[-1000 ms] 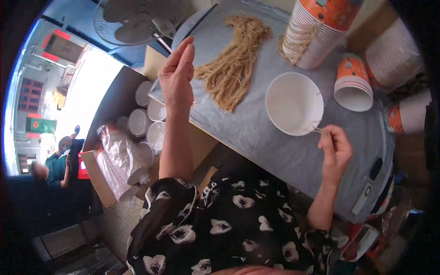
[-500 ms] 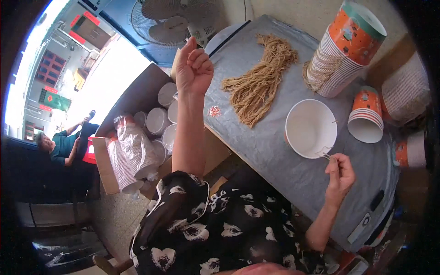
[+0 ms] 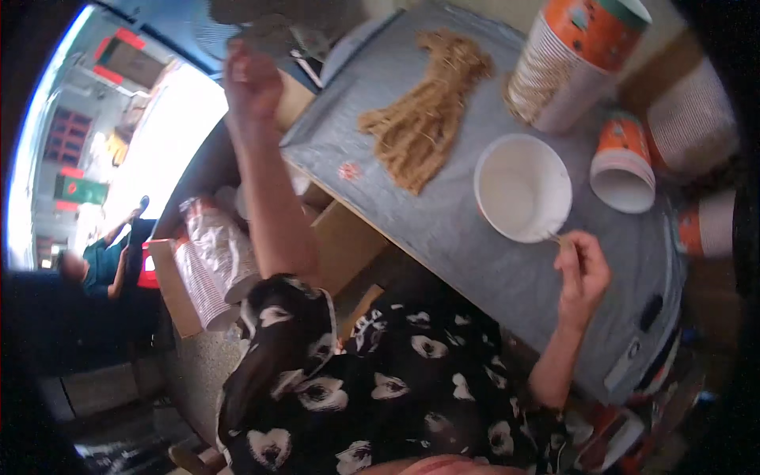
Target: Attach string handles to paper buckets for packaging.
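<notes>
Beside the white bowl (image 3: 523, 187), her right hand (image 3: 582, 273) pinched a thin stick touching its rim, while her left hand (image 3: 252, 79), loosely curled, hung beyond the noodles (image 3: 423, 119).

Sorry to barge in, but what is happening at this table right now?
A person in a black floral top sits at a grey table. Their right hand pinches a thin stick at the rim of an empty white bowl. Their left hand is raised beyond the table's edge, apart from the pile of tan noodles. Stacked paper cups stand behind.

Matt white paper bowl (image 3: 522, 188), rough straw-coloured noodle bundle (image 3: 423, 119), smooth grey tabletop (image 3: 467, 237), glossy orange paper cups (image 3: 582, 55).
</notes>
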`<state>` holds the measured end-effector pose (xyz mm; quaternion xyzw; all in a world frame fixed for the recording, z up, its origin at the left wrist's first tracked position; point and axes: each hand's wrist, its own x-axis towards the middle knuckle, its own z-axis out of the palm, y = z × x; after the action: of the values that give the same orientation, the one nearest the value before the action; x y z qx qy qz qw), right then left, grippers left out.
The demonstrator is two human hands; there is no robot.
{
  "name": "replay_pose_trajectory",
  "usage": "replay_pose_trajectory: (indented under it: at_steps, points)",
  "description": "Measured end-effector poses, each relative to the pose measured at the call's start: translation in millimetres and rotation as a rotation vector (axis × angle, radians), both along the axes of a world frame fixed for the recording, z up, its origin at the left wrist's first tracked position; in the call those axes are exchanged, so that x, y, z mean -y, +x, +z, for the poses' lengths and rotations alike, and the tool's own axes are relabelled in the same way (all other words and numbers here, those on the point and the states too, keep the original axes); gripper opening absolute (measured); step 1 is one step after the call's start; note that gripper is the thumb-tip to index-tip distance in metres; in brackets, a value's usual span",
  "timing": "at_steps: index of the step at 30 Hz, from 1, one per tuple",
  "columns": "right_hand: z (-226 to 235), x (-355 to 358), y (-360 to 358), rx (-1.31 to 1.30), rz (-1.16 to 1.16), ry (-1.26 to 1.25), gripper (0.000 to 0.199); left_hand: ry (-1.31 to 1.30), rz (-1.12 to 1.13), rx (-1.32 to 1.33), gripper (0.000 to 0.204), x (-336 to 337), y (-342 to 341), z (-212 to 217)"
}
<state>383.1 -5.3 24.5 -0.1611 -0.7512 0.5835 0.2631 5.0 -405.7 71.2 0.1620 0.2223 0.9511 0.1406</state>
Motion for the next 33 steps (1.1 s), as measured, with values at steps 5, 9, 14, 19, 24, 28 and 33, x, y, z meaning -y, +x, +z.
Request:
replay_pose_trajectory:
  at_steps: [5,9,14,19,24,28,33]
  points:
    - [9.1,-1.1,-0.4,-0.021,0.050,-0.002,0.008,0.030,0.238,0.235,0.009,42.3,-27.9,51.8]
    - [-1.5,-0.2,-5.5,-0.009,0.055,-0.026,0.009,-0.004,0.048,0.180,0.007,3.1,-11.7,21.0]
    - [-4.0,-10.2,-3.8,0.063,0.108,-0.007,0.011,-0.642,0.077,0.025,0.024,-127.9,83.5,-43.2]
    - [1.8,-23.5,-4.0,0.093,0.160,0.013,0.010,-1.321,-0.127,-0.957,0.038,-190.0,202.2,-37.3]
    - [29.7,-36.8,8.6,-0.061,0.056,-0.043,0.012,-1.348,0.034,-1.282,0.023,-205.1,210.9,-72.0]
    - [50.2,-63.9,38.0,-0.464,-0.004,-0.157,0.027,-1.352,0.059,-1.272,0.017,-212.7,225.6,-85.2]
    - [69.1,-62.3,46.5,-0.661,0.311,-0.185,0.025,-1.347,0.120,-1.226,0.027,-217.6,235.6,-79.5]
